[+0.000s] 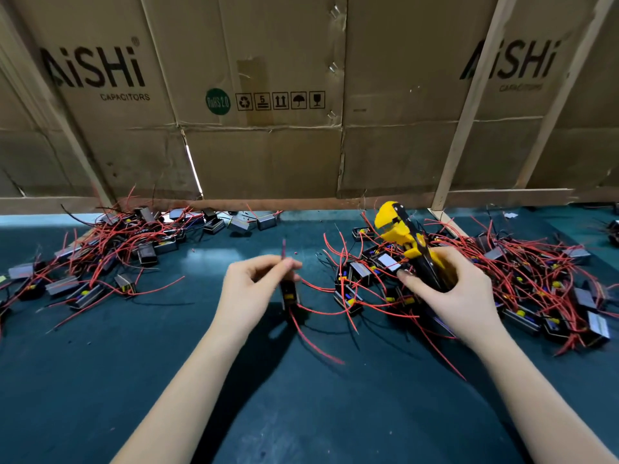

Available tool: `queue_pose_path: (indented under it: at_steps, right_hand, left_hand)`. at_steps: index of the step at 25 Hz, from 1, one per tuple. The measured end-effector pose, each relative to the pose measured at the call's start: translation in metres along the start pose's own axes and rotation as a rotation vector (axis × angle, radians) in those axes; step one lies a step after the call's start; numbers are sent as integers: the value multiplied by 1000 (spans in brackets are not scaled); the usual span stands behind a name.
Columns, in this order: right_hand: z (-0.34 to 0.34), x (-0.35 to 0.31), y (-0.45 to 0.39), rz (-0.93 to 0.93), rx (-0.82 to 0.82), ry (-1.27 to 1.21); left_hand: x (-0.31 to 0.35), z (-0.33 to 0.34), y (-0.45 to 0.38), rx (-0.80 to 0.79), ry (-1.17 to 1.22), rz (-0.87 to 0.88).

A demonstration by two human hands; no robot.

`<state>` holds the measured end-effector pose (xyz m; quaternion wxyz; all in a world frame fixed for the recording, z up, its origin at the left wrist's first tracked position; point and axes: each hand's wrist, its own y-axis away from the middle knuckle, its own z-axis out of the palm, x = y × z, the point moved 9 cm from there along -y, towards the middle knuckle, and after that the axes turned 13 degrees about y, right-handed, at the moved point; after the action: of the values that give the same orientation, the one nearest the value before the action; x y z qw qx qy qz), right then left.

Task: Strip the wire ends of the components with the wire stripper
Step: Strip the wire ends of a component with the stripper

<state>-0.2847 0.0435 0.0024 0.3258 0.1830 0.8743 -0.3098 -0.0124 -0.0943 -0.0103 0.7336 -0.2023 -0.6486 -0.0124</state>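
My left hand pinches a red wire between thumb and fingertips; its end sticks up past the fingers. Below the hand hangs that wire's small black component with a yellow mark, other red leads trailing from it onto the mat. My right hand grips the handles of the yellow and black wire stripper, whose jaws point up and away, to the right of the held wire and apart from it.
The dark green mat carries two heaps of black components with red wires: one at far left, a larger one at right under my right hand. Cardboard boxes wall off the back, with wooden slats.
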Motion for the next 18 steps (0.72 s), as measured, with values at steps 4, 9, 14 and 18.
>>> queue_pose_path:
  at_steps: [4, 9, 14, 18]
  right_hand:
    - [58, -35, 30, 21, -783, -763]
    - [107, -32, 63, 169, -1102, -683]
    - [107, 4, 17, 399, -604, -754]
    - [99, 15, 1, 400, -407, -768]
  left_hand:
    - [5, -32, -7, 151, 167, -18]
    - [0, -33, -8, 146, 168, -59]
    - [-13, 7, -1, -185, 81, -167]
    - [-23, 26, 9, -329, -94, -173]
